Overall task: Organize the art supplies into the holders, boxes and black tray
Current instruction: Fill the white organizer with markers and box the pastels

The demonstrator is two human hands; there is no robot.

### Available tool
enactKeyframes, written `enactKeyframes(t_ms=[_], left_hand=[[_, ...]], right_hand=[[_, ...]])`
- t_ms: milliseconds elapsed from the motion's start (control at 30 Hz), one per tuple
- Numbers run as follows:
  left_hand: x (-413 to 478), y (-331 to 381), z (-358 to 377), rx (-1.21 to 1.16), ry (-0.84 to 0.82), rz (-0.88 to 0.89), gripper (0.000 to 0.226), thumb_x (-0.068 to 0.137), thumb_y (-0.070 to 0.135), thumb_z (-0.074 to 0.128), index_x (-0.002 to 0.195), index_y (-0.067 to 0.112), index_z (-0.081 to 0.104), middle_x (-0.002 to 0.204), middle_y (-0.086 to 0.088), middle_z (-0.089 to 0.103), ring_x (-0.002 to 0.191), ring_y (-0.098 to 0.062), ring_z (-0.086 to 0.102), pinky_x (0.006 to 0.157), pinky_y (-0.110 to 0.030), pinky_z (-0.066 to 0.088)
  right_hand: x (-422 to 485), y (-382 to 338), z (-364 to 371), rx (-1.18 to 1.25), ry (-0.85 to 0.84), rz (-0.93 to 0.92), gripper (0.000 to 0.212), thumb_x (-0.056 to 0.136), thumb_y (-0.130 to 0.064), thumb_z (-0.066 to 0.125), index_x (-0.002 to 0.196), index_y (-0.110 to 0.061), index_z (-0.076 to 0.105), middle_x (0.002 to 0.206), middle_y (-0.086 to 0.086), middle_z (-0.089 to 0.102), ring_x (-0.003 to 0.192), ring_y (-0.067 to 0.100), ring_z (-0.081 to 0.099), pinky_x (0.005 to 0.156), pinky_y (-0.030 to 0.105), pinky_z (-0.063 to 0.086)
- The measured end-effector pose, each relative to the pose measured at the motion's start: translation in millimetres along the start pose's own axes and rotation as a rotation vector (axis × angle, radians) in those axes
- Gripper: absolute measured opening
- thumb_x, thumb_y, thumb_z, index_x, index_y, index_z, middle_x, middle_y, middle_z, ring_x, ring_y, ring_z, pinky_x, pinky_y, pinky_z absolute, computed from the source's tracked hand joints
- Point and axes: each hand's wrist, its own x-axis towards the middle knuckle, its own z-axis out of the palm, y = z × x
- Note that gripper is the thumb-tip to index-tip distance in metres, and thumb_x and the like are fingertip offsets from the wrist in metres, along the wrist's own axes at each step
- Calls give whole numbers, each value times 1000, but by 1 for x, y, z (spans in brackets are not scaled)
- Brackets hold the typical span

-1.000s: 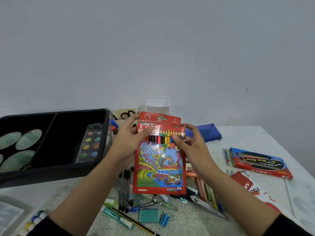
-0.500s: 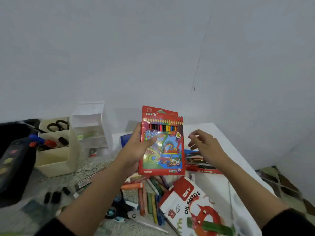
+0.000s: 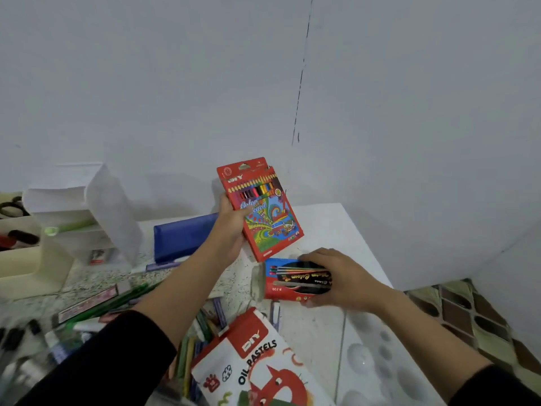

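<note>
My left hand (image 3: 231, 227) grips a red colour pencil box (image 3: 263, 212) by its left edge and holds it upright above the table. Just below it, a red and blue water colour box (image 3: 292, 278) lies flat on the table. My right hand (image 3: 336, 276) lies over its right end, the fingers curled round its far edge and the thumb under the near edge. A white oil pastels box (image 3: 257, 364) lies near the front. Loose pastels and pens (image 3: 199, 332) are scattered beside it.
A blue pencil case (image 3: 184, 235) lies behind my left arm. White and cream holders (image 3: 73, 218) stand at the left, with scissors (image 3: 11, 208) in one. A white palette (image 3: 377, 361) lies at the front right. The table's right edge drops to a patterned floor (image 3: 474, 317).
The view swung right, away from the black tray. My right hand let go of the pencil box, dropped to the table and closed on the water colour box. My left hand keeps the pencil box.
</note>
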Motion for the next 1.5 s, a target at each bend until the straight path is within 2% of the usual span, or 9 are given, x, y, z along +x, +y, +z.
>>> enactKeyframes(t_ms=[200, 400, 633, 733, 833, 933, 1033, 1167, 1500], left_hand=[[13, -17, 4, -17, -57, -136, 40, 104, 2, 48, 135, 26, 42, 121, -9, 66, 104, -29, 68, 78, -51, 58], [9, -38, 10, 129, -173, -225, 25, 104, 11, 52, 129, 13, 57, 119, -13, 70, 101, -27, 71, 76, -42, 60], [-6, -41, -5, 410, -210, -306, 18, 100, 1, 56, 114, -4, 65, 114, -18, 72, 100, -23, 71, 91, -33, 57], [-13, -32, -17, 565, -225, -287, 18, 99, 4, 58, 109, -3, 71, 105, -14, 76, 99, -23, 73, 96, -37, 57], [-20, -17, -30, 679, -225, -250, 17, 99, 11, 61, 102, 1, 74, 94, -11, 78, 89, -22, 76, 80, -31, 61], [-18, -3, -52, 1025, -78, 48, 12, 95, 20, 67, 102, 12, 74, 97, -3, 78, 85, -14, 73, 66, -19, 54], [-3, -4, -85, 1570, 19, 300, 41, 97, 43, 60, 136, 30, 56, 144, 0, 56, 132, -22, 48, 107, -44, 42], [1, -13, -110, 1864, -108, 4, 61, 101, 66, 25, 157, 48, 11, 169, 6, 5, 155, -23, 7, 114, -63, 13], [-7, -10, -107, 1980, -4, 22, 67, 97, 72, 26, 156, 40, 21, 163, 0, 25, 145, -33, 26, 111, -66, 21]], right_hand=[[-19, 22, -25, 282, -43, -20, 77, 64, -39, 93, 131, -39, 55, 123, -20, 58, 117, 7, 57, 95, 25, 50], [-3, 7, -23, 373, 217, 74, 74, 63, -72, 78, 128, -52, 50, 123, -26, 56, 111, -4, 56, 84, 13, 45], [23, -1, -11, 409, 380, 224, 70, 75, -61, 76, 134, -36, 47, 122, -12, 58, 104, 4, 61, 80, 20, 49], [34, -1, -2, 301, 357, 270, 72, 79, -63, 73, 136, -33, 43, 124, -7, 55, 103, 7, 58, 81, 25, 50], [43, -6, 7, 151, 263, 296, 75, 81, -70, 64, 140, -35, 35, 129, -3, 51, 104, 12, 58, 88, 37, 56], [47, -12, 16, -52, 227, 282, 76, 86, -72, 56, 149, -39, 30, 134, 0, 47, 110, 18, 57, 94, 41, 53], [48, -19, 27, -143, 215, 228, 77, 85, -76, 51, 151, -48, 24, 148, 1, 39, 129, 23, 47, 108, 45, 42], [50, -21, 40, -254, 145, 226, 79, 85, -79, 46, 153, -51, 15, 162, 3, 23, 149, 27, 24, 119, 55, 21], [51, -15, 29, -266, 145, 398, 86, 83, -82, 47, 155, -42, 19, 163, 4, 24, 147, 30, 28, 116, 56, 26]])
